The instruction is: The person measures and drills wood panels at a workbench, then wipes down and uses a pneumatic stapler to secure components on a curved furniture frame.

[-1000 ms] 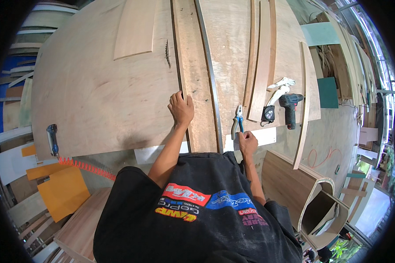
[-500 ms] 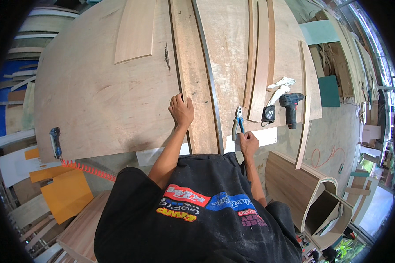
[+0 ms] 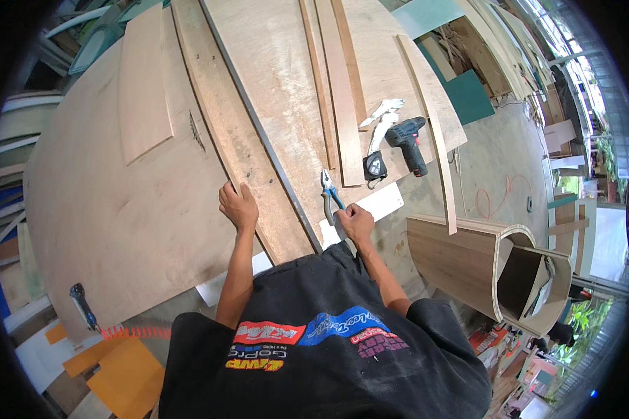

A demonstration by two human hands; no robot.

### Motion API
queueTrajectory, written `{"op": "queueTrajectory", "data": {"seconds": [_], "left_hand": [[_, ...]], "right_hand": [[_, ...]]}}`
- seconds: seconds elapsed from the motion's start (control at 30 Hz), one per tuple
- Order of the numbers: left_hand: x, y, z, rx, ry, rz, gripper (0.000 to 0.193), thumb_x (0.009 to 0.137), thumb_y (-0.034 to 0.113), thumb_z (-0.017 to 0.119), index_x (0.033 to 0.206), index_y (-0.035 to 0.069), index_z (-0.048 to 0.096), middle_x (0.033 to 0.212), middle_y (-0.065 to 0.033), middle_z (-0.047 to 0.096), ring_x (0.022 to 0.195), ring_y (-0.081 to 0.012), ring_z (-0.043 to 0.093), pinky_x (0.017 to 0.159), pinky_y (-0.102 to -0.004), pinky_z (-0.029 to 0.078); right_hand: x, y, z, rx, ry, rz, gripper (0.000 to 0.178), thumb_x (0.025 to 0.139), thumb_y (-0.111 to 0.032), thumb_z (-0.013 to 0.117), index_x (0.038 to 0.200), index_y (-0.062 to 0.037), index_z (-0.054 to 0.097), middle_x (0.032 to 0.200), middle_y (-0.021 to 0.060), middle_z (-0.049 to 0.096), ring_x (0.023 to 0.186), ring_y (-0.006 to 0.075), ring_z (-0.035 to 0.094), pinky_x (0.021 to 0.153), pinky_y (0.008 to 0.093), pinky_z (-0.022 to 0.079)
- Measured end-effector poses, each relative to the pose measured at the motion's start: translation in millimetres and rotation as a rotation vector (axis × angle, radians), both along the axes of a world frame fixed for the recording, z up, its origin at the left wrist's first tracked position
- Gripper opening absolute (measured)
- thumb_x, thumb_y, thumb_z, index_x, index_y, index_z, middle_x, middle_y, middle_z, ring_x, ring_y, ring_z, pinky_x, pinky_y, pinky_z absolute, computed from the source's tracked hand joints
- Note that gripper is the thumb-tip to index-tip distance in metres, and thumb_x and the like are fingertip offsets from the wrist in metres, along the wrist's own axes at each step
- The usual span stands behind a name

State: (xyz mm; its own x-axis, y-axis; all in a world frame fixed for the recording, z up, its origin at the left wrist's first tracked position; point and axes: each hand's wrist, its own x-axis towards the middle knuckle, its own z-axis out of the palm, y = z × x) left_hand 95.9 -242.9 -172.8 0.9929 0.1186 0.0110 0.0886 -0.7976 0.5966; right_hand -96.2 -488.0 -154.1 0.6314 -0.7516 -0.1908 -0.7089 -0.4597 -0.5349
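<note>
A long wooden board (image 3: 241, 143) with a dark strip along its right edge runs from my waist to the far side of the worktable (image 3: 105, 209). My left hand (image 3: 239, 204) is closed over the board's left edge, its fingers curled. To the right of the board, my right hand (image 3: 355, 223) grips the handle end of pliers (image 3: 328, 195) with blue and grey handles. Their jaws point away from me, slightly open, over the tabletop. Beyond the pliers lie a small black tape measure (image 3: 375, 166) and a dark cordless drill (image 3: 407, 143).
Thin wood strips (image 3: 339, 91) lie at the far right, with another strip (image 3: 433, 140) overhanging the table edge. A wide thin panel (image 3: 145, 91) lies at the far left. An air blow gun (image 3: 84, 307) with a red coiled hose sits near left. A curved wooden cabinet (image 3: 461, 258) stands right.
My view has turned to the right, so the table and tools appear shifted left and tilted. Both hands keep their places, the left on the board, the right at the pliers.
</note>
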Motion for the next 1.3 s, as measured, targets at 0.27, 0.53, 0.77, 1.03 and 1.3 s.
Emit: {"op": "queueTrajectory", "data": {"seconds": [0.27, 0.53, 0.77, 1.03, 1.3], "left_hand": [[-1.1, -0.1, 0.9, 0.007, -0.010, 0.001, 0.040, 0.098, 0.031, 0.055, 0.124, 0.001, 0.053, 0.125, -0.0180, 0.055, 0.123, -0.0359, 0.050, 0.100, -0.0529, 0.037], [-1.1, -1.2, -0.2, 0.030, -0.036, -0.008, 0.038, 0.097, 0.030, 0.057, 0.123, 0.002, 0.052, 0.121, -0.0170, 0.056, 0.120, -0.0361, 0.051, 0.098, -0.0522, 0.038], [-1.8, -0.8, -2.9, 0.032, -0.056, 0.003, 0.039, 0.095, 0.030, 0.059, 0.122, 0.002, 0.053, 0.121, -0.0175, 0.056, 0.119, -0.0363, 0.051, 0.097, -0.0527, 0.038], [-2.5, 2.9, -3.5, 0.033, -0.112, 0.001, 0.041, 0.095, 0.030, 0.061, 0.123, 0.002, 0.054, 0.119, -0.0174, 0.056, 0.119, -0.0357, 0.051, 0.096, -0.0519, 0.039], [-1.1, 0.2, -12.2, 0.059, -0.082, 0.008, 0.040, 0.095, 0.031, 0.060, 0.121, 0.001, 0.054, 0.120, -0.0186, 0.057, 0.120, -0.0368, 0.051, 0.096, -0.0552, 0.038]], "right_hand": [[-1.8, 1.1, -1.3, -0.002, -0.006, -0.013, 0.032, 0.071, -0.039, 0.070, 0.062, -0.0092, 0.063, 0.059, 0.0137, 0.062, 0.057, 0.0354, 0.061, 0.057, 0.0449, 0.048], [-0.6, 1.7, 1.4, -0.012, -0.023, -0.011, 0.031, 0.070, -0.039, 0.071, 0.062, -0.0099, 0.062, 0.058, 0.0120, 0.062, 0.055, 0.0328, 0.061, 0.056, 0.0426, 0.047], [-0.7, -0.5, 1.4, -0.045, -0.016, 0.009, 0.031, 0.072, -0.035, 0.072, 0.063, -0.0076, 0.061, 0.055, 0.0117, 0.058, 0.052, 0.0283, 0.058, 0.055, 0.0391, 0.047], [-2.5, 3.6, -0.4, -0.006, -0.035, 0.028, 0.033, 0.074, -0.034, 0.070, 0.062, -0.0061, 0.057, 0.054, 0.0113, 0.053, 0.050, 0.0248, 0.052, 0.054, 0.0394, 0.044], [-4.4, -3.4, -5.8, -0.035, -0.034, 0.066, 0.036, 0.075, -0.038, 0.071, 0.065, -0.0064, 0.058, 0.057, 0.0134, 0.057, 0.053, 0.0294, 0.056, 0.056, 0.0411, 0.046]]}}
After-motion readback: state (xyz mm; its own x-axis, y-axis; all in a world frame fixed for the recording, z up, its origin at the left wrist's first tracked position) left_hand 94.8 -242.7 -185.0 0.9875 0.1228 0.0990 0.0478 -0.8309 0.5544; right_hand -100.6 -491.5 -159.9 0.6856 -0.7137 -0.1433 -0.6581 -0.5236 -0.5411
